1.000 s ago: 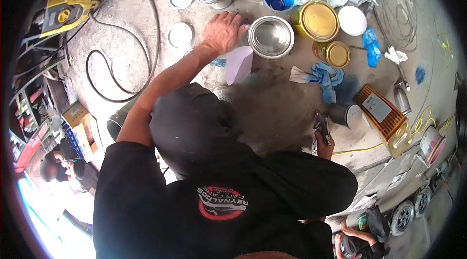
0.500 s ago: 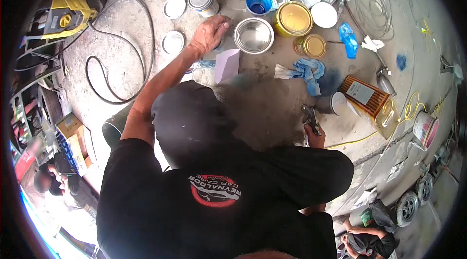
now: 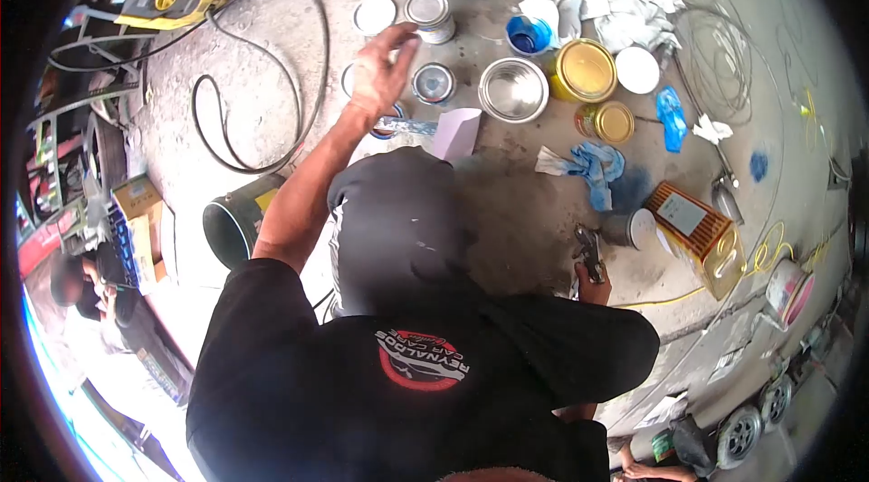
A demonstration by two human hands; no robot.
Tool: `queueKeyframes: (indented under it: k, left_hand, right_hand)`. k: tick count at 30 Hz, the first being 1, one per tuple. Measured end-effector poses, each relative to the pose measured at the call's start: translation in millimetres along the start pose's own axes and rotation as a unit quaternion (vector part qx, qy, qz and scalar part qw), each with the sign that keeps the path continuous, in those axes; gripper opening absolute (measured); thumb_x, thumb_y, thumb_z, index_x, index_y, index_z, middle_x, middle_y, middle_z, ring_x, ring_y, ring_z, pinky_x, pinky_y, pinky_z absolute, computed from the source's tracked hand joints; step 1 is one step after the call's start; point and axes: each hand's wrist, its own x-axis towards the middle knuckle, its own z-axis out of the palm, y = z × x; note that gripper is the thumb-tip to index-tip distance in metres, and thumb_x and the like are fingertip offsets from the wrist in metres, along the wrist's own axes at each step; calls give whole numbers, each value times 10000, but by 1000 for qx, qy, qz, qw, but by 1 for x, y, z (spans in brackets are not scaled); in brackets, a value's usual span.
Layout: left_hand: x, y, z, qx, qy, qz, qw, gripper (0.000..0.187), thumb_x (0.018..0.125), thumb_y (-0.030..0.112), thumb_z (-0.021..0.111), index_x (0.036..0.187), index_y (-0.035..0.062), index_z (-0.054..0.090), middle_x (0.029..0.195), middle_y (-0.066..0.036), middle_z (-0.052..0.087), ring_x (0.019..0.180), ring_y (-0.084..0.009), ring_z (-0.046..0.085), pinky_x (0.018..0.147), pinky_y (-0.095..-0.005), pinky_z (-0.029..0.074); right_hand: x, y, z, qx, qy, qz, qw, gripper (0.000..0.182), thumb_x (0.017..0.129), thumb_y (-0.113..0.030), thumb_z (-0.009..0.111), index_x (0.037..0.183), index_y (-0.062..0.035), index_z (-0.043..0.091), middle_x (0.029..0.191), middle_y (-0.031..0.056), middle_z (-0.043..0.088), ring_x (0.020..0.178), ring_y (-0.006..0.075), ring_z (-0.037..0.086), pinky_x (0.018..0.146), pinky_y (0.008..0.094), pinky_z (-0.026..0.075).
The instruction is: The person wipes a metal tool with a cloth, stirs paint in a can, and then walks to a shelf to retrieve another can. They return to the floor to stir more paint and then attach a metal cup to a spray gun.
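My left hand (image 3: pixel 380 73) reaches over the concrete floor with its fingers apart and nothing visible in them. Its fingertips are close to a closed paint can (image 3: pixel 428 15), and it partly covers a round lid behind it. Just right of it stands a small tin (image 3: pixel 434 84) with a greyish top. Below lie a blue-stained strip (image 3: pixel 407 126) and a folded sheet of pale purple paper (image 3: pixel 460 131). My right hand (image 3: pixel 594 285) is wrapped round a metal spray gun (image 3: pixel 588 249). Beside the gun is a grey cup (image 3: pixel 631 229).
An open silver can (image 3: pixel 513 90), a blue-stained cup (image 3: pixel 528 35) and yellow-lidded cans (image 3: pixel 585 70) stand ahead. Blue-stained cloth (image 3: pixel 597 167) and a striped tin (image 3: pixel 692 227) lie right. A black hose (image 3: pixel 323 47) loops left. People sit at both lower edges.
My left hand has moved left and lifted from the small tin, uncovering its top, and its fingers have spread. My right hand still holds the spray gun. The view has shifted.
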Motion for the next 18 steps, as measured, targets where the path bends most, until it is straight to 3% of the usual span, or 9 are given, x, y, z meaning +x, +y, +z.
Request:
queueKeyframes:
  k: [2, 4, 5, 6, 8, 10, 11, 15, 18]
  left_hand:
    - [-5, -44, -20, -37, 46, -85, 995, 243, 966, 163, 614, 1179, 53, 655, 1047, -108, 708, 966, -166, 659, 794, -304, 525]
    - [-7, -92, -38, -47, 84, -140, 985, 297, 907, 225, 664, 1150, 54, 668, 1030, -189, 705, 933, -289, 691, 864, -380, 531]
    - [-12, -111, -45, 32, 55, -130, 989, 323, 888, 233, 678, 1157, 56, 666, 1033, -191, 701, 944, -306, 684, 876, -393, 528]
    - [-16, -124, -51, 111, 25, -120, 986, 349, 869, 241, 692, 1165, 58, 663, 1037, -193, 697, 955, -322, 677, 888, -407, 525]
    - [-21, -136, -60, 227, -63, -79, 969, 460, 789, 261, 744, 1195, 71, 646, 1140, -206, 652, 1065, -374, 621, 953, -453, 490]
    - [-28, -128, -55, 242, -104, -36, 964, 547, 754, 294, 781, 1229, 78, 621, 1247, -207, 597, 1169, -368, 555, 995, -447, 459]
    - [-26, -121, -53, 259, -151, -83, 950, 680, 731, 296, 806, 1333, 99, 559, 1332, -213, 543, 1230, -393, 503, 1058, -454, 415]
    - [-15, -129, -29, 329, -171, -130, 920, 831, 698, 362, 824, 1408, 126, 464, 1341, -211, 508, 1228, -430, 481, 1027, -485, 437]
    - [-7, -116, -21, 363, -165, -156, 904, 834, 698, 376, 824, 1404, 127, 456, 1324, -200, 512, 1222, -426, 482, 1005, -495, 451]
  right_hand:
    - [2, 14, 2, 11, -8, 4, 1000, 406, 817, -341, 781, 1036, -26, 649, 865, 128, 707, 806, 229, 664, 740, 368, 512]
    - [4, 26, 7, 17, -1, -2, 1000, 404, 818, -340, 780, 1038, -27, 649, 877, 131, 710, 824, 237, 669, 751, 369, 513]
    - [4, 31, 6, -17, 2, 16, 1000, 437, 814, -350, 779, 1091, -39, 645, 918, 144, 715, 865, 276, 683, 770, 386, 517]
    - [3, 32, 6, -30, 0, 26, 999, 450, 818, -356, 770, 1112, -37, 648, 937, 138, 716, 883, 265, 676, 787, 387, 514]
    - [1, 26, 3, -57, -2, 46, 997, 478, 826, -368, 753, 1153, -33, 654, 976, 125, 717, 921, 243, 663, 822, 390, 507]
    - [-7, 20, 0, -75, 6, 31, 997, 503, 828, -368, 745, 1202, -56, 622, 992, 134, 713, 914, 253, 676, 800, 385, 524]
    - [-8, 28, 1, -98, 13, 37, 994, 520, 824, -368, 754, 1223, -69, 604, 1001, 146, 709, 913, 265, 685, 786, 392, 536]
    - [-21, 63, -5, -39, 6, 37, 999, 507, 833, -360, 748, 1236, -96, 589, 992, 123, 693, 852, 246, 689, 719, 368, 551]
    - [-38, 72, -6, -78, 43, 57, 994, 397, 908, -281, 680, 1227, -66, 581, 956, 78, 672, 800, 196, 667, 689, 328, 536]
